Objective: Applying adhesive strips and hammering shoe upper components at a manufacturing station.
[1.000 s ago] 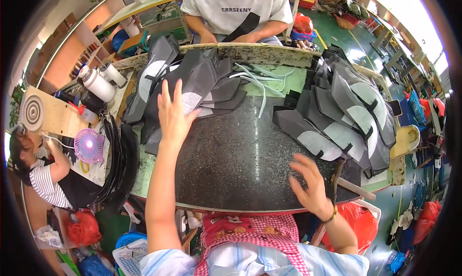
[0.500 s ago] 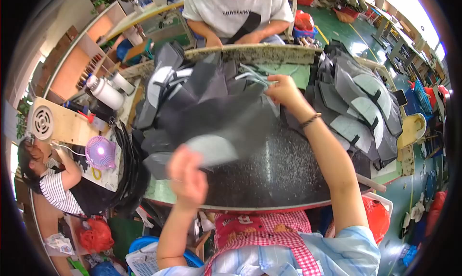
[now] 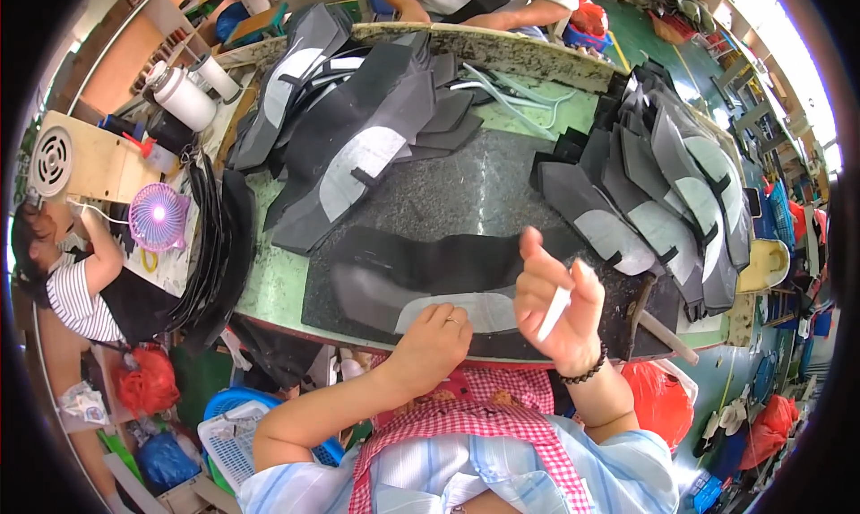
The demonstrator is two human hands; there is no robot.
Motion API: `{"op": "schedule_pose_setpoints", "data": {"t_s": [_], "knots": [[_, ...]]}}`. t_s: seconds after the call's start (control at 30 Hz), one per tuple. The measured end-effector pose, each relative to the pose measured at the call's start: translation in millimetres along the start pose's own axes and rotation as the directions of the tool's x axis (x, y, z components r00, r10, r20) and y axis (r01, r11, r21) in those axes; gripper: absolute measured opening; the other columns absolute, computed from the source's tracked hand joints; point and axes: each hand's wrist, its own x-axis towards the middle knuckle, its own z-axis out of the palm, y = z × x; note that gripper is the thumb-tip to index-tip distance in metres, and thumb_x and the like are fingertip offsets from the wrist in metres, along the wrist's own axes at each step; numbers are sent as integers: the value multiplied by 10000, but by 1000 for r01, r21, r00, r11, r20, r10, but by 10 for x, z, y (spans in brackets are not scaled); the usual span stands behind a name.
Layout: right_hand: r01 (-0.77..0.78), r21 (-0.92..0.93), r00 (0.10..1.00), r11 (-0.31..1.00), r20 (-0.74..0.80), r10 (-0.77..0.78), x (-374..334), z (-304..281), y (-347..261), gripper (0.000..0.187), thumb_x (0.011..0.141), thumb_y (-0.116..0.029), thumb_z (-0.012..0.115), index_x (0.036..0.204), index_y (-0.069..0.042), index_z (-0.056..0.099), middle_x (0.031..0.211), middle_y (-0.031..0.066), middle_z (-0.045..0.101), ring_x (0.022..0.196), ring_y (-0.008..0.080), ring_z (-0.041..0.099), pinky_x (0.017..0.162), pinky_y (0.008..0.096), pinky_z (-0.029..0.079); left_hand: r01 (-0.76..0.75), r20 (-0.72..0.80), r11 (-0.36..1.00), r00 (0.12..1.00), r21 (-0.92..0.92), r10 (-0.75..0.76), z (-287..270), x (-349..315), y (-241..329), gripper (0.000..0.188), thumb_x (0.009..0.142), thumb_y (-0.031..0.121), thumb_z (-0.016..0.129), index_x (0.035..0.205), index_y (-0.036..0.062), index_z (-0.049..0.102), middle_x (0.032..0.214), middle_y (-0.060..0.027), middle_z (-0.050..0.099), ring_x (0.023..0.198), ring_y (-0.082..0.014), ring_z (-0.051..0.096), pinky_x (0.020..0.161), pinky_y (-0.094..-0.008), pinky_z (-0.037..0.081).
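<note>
In front of me a curved dark grey panel lies on the black work mat, with a light grey half-round patch on its near edge. My left hand rests on this edge beside the patch, its fingers bunched and pressed down. Over the panel's right end, my right hand is raised, holding a small white flat strip between its fingers. Pale grey-green strips lie loose at the back of the table.
Similar panels are piled at the back left and right. A wooden-handled hammer lies at the right edge. To the left are long black strips and a purple fan. Two other people sit nearby, one opposite, one left.
The panel that was in the air now lies on the mat before me. My right hand has come from the loose strips back toward me with a white strip. My left hand has lowered onto the panel.
</note>
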Motion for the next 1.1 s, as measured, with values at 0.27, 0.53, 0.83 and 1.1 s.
{"op": "schedule_pose_setpoints", "data": {"t_s": [0.27,0.53,0.83,1.1], "knots": [[264,-866,960,424,191,-207,-350,-323,179,159,1001,-142,559,1067,3,555,947,102,628,860,149,589,802,300,470,276,280,-60,898,-959,-338,-24,-237,-69,484,803,44,790,1227,18,558,1074,-100,673,977,-160,656,834,-302,531],[169,-929,969,-329,218,-119,-288,-186,89,141,915,-86,645,997,19,692,943,158,665,813,223,654,692,314,512,423,427,-186,595,-887,-681,-383,-528,-272,128,910,38,686,1025,-19,680,901,-90,724,828,-139,708,693,-250,572],[-127,-757,965,-641,56,-258,-161,-257,206,136,851,-77,709,947,-11,639,824,148,655,714,325,667,607,375,520,585,551,-220,477,-780,-685,-193,-669,-489,121,912,49,684,998,-29,649,865,-107,715,764,-147,710,667,-254,574],[-161,-717,970,-678,12,-243,-103,-266,169,166,845,-81,714,926,-11,588,833,150,645,720,353,653,601,399,510,679,481,-65,447,-732,-754,-179,-553,-419,111,904,68,684,947,-29,653,762,-90,704,679,-134,697,606,-255,556]]}}
